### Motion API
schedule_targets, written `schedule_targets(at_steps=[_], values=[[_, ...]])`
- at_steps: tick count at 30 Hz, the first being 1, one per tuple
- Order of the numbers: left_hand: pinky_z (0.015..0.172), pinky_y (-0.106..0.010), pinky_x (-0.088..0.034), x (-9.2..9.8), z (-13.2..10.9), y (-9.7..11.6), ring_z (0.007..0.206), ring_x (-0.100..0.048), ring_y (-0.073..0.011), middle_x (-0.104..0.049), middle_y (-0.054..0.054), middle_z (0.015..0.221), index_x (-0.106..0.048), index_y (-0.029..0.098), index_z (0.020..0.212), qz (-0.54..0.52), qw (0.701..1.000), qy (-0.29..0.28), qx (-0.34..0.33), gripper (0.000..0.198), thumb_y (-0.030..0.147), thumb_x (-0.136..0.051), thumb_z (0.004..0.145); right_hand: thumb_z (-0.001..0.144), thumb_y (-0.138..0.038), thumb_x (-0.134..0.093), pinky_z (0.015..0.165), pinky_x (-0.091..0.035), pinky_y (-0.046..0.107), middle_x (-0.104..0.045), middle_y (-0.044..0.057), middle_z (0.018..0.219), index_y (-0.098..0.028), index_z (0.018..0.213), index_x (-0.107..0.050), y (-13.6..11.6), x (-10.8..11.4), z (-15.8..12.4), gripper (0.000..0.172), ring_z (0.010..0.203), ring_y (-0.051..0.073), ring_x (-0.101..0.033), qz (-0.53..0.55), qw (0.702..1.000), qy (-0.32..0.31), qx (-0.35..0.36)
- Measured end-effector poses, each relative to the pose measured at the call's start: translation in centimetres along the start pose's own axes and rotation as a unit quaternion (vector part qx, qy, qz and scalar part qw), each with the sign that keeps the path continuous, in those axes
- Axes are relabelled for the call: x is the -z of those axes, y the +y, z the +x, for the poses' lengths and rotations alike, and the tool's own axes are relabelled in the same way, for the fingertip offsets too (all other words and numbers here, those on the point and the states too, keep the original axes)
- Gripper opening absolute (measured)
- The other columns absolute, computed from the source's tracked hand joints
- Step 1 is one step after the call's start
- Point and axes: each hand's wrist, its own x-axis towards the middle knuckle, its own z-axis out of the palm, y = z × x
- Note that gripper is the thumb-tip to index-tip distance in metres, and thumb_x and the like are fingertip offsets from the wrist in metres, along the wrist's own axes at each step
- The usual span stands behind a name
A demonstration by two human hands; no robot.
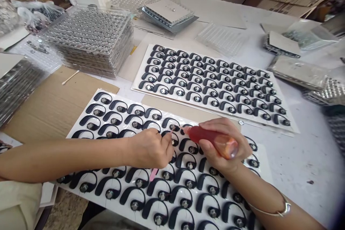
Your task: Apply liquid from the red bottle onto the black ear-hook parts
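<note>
My left hand (153, 147) is closed around a slim pink tool (153, 175). The tool's pink end shows below the fist, and its kind is hidden by my fingers. In my right hand (229, 143) is a squeeze bottle (208, 138) of reddish see-through plastic, tilted with its narrow nozzle toward the left. Nozzle and left fingertips come close together over a black hook-shaped piece (170, 124) with a round silvery part. Many such pieces lie in rows on the white sheet (102, 206) beneath both hands. Whether the nozzle touches the piece I cannot tell.
Behind lies a second white sheet (137, 82) with rows of the same black pieces. Stacked clear trays (91, 39) stand at the back left, near a cotton swab (70, 77) on brown cardboard (40, 111). Packs (169, 12) and bagged parts (299, 72) sit farther back and right.
</note>
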Motion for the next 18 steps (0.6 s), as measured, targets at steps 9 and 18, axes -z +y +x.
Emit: schedule_targets(at_steps=[9, 18], values=[[0.039, -0.026, -0.048, -0.08, 0.04, 0.02, 0.054, -0.065, -0.019, -0.072, -0.022, 0.085, -0.065, 0.004, 0.078, -0.004, 1.0, 0.003, 0.003, 0.013, 0.006, -0.054, 0.084, 0.078, -0.026, -0.068, 0.051, -0.051, 0.032, -0.065, 0.006, 0.078, -0.018, 0.098, -0.063, -0.11, -0.24, 0.01, 0.021, 0.064, 0.018, -0.061, -0.009, 1.0, -0.027, 0.001], [0.039, -0.026, -0.046, -0.06, 0.07, 0.1, 0.05, -0.062, -0.0171, -0.072, -0.021, 0.085, -0.064, 0.007, 0.074, 0.002, 1.0, 0.01, 0.008, 0.012, 0.008, -0.056, 0.083, 0.079, -0.027, -0.069, 0.052, -0.052, 0.032, -0.065, 0.007, 0.08, -0.017, 0.099, -0.063, -0.23, -0.24, 0.06, 0.024, 0.067, 0.018, -0.061, -0.011, 0.999, -0.044, 0.014]])
